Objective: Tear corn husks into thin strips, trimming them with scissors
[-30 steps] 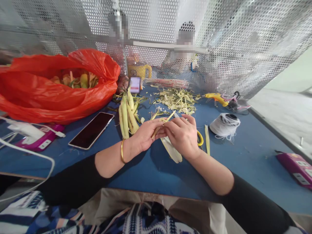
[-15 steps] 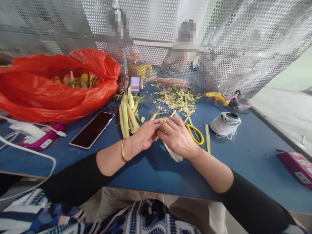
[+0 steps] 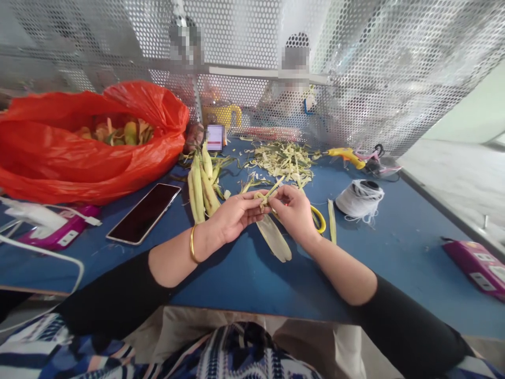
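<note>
My left hand [image 3: 239, 215] and my right hand [image 3: 294, 213] meet over the middle of the blue table. Between their fingertips is a small pale-green piece of corn husk [image 3: 262, 199], bent or looped, with a thin strip sticking up. Both hands pinch it, and the fingers hide part of it. A broad flat husk leaf [image 3: 275, 239] lies just below the hands. Scissors with a yellow handle [image 3: 319, 219] rest partly behind my right hand. Left of my hands lie several whole husks [image 3: 199, 189].
Husk scraps [image 3: 282, 162] are heaped behind my hands. A red plastic bag [image 3: 51, 152], a phone [image 3: 144, 213] and a purple power strip [image 3: 65, 226] are on the left. On the right are a thread cone [image 3: 360, 201], a yellow glue gun [image 3: 347, 155] and another purple power strip [image 3: 475, 266].
My right hand has turned and drawn back slightly from my left fingers, so the husk piece shows more. The broad leaf below is more exposed. The whole view has shifted a little.
</note>
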`<state>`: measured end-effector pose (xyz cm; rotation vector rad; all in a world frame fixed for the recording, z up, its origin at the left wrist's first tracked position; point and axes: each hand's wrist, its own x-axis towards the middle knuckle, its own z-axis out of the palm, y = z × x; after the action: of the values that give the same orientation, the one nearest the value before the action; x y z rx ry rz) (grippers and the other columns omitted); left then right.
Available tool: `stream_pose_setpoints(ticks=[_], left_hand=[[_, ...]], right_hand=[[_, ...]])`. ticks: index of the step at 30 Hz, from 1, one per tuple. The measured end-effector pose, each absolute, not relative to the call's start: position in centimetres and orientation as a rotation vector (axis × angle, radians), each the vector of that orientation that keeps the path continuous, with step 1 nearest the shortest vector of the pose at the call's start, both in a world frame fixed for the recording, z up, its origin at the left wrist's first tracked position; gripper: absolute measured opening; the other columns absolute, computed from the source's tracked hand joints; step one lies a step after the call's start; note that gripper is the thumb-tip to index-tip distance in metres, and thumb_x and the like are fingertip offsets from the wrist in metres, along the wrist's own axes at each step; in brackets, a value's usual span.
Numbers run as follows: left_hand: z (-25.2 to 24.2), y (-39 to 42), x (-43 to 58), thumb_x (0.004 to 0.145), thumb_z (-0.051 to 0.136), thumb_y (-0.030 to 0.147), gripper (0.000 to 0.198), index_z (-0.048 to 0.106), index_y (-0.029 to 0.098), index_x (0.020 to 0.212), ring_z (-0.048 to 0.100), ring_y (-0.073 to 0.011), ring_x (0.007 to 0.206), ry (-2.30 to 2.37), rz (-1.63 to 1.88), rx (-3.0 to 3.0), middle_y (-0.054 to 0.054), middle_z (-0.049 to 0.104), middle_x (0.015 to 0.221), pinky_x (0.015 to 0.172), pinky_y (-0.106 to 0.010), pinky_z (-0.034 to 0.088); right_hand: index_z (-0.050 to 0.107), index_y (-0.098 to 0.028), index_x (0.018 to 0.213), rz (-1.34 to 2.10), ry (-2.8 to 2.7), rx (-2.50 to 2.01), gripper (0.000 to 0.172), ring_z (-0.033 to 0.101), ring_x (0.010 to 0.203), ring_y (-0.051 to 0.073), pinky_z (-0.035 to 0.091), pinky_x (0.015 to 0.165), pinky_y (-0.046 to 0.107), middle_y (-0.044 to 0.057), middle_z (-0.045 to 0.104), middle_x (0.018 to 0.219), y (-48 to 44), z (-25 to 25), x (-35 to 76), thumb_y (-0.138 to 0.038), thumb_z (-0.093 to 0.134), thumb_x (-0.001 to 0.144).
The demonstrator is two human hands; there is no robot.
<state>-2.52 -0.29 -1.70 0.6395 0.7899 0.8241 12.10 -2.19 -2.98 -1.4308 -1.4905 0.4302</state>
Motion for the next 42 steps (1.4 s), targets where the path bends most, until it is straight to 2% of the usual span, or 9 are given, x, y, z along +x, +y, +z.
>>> stream_pose_setpoints(ticks=[9, 13, 19, 22, 27, 30, 35, 38, 42], left_hand=[[-1.8, -0.1, -2.5, 0.078, 0.065, 0.003, 0.017, 0.072, 0.014, 0.088, 0.063, -0.0085, 0.052, 0.912, 0.9, 0.703, -0.002, 0.068, 0.067, 0.047, -0.016, 0.045], [-1.2, 0.1, -2.7, 0.082, 0.06, 0.005, 0.014, 0.07, 0.013, 0.088, 0.059, -0.005, 0.047, 0.966, 0.955, 0.691, 0.0, 0.065, 0.065, 0.039, -0.013, 0.035], [-1.0, 0.1, -2.7, 0.079, 0.064, 0.007, 0.008, 0.065, 0.011, 0.073, 0.051, -0.0027, 0.042, 0.998, 1.012, 0.738, 0.002, 0.06, 0.058, 0.037, -0.013, 0.03], [-1.1, 0.1, -2.6, 0.078, 0.064, 0.009, 0.01, 0.064, 0.012, 0.068, 0.048, -0.0027, 0.042, 1.006, 1.023, 0.729, 0.002, 0.057, 0.055, 0.037, -0.014, 0.028], [-1.4, 0.0, -2.5, 0.076, 0.065, 0.009, 0.009, 0.066, 0.012, 0.068, 0.048, -0.0031, 0.042, 1.003, 1.014, 0.769, 0.002, 0.055, 0.055, 0.038, -0.016, 0.025], [-1.8, -0.1, -2.4, 0.072, 0.071, 0.014, 0.005, 0.071, 0.012, 0.077, 0.049, -0.0039, 0.042, 0.983, 1.014, 0.859, 0.001, 0.059, 0.057, 0.039, -0.017, 0.024], [-2.1, -0.2, -2.3, 0.064, 0.08, 0.019, 0.016, 0.067, 0.014, 0.073, 0.049, -0.0053, 0.04, 1.019, 1.054, 0.928, 0.002, 0.06, 0.055, 0.04, -0.018, 0.025], [-2.3, -0.2, -2.3, 0.063, 0.082, 0.021, 0.018, 0.066, 0.014, 0.069, 0.049, -0.0054, 0.04, 0.99, 1.001, 0.938, 0.0, 0.063, 0.056, 0.04, -0.018, 0.026], [-2.3, -0.3, -2.4, 0.07, 0.077, 0.022, 0.013, 0.073, 0.013, 0.078, 0.049, -0.0052, 0.042, 0.908, 0.941, 0.968, -0.006, 0.07, 0.065, 0.041, -0.018, 0.028]], right_hand=[[0.049, -0.021, 0.071, 0.798, -1.377, -1.442, 0.013, 0.053, 0.049, 0.012, 0.04, 0.047, 0.024, -0.004, 0.054, 0.061, -2.2, -3.0, 11.8, -0.03, 0.057, 0.076], [0.05, -0.022, 0.079, 0.731, -1.587, -1.374, 0.003, 0.059, 0.052, 0.013, 0.046, 0.051, 0.025, -0.003, 0.061, 0.064, -2.5, -2.8, 11.9, -0.021, 0.049, 0.082], [0.049, -0.021, 0.11, 0.625, -1.745, -1.239, 0.025, 0.069, 0.068, 0.015, 0.053, 0.066, 0.028, 0.002, 0.073, 0.084, -2.8, -2.7, 12.1, -0.015, 0.046, 0.086], [0.05, -0.023, 0.123, 0.368, -1.97, -1.205, 0.039, 0.07, 0.082, 0.016, 0.052, 0.073, 0.028, 0.002, 0.074, 0.094, -2.9, -2.6, 12.3, -0.011, 0.048, 0.085], [0.068, -0.022, 0.103, -0.287, -2.214, -1.1, 0.027, 0.065, 0.081, 0.017, 0.047, 0.07, 0.028, 0.006, 0.072, 0.095, -3.0, -2.4, 12.6, -0.014, 0.046, 0.092], [0.07, -0.022, 0.097, -0.478, -2.191, -1.028, 0.025, 0.063, 0.089, 0.018, 0.044, 0.081, 0.032, 0.006, 0.071, 0.097, -2.9, -2.2, 12.7, -0.016, 0.045, 0.095], [0.067, -0.02, 0.096, -0.349, -2.213, -1.031, 0.023, 0.062, 0.081, 0.016, 0.041, 0.084, 0.032, 0.004, 0.071, 0.088, -2.8, -2.2, 12.6, -0.02, 0.044, 0.097], [0.063, -0.02, 0.083, -0.256, -2.111, -1.126, 0.026, 0.061, 0.075, 0.017, 0.04, 0.078, 0.031, 0.003, 0.067, 0.077, -2.8, -2.4, 12.5, -0.021, 0.041, 0.097], [0.05, -0.022, 0.065, -0.017, -1.829, -1.282, 0.027, 0.052, 0.061, 0.015, 0.038, 0.064, 0.027, 0.0, 0.057, 0.062, -2.7, -2.2, 12.4, -0.027, 0.048, 0.091]])
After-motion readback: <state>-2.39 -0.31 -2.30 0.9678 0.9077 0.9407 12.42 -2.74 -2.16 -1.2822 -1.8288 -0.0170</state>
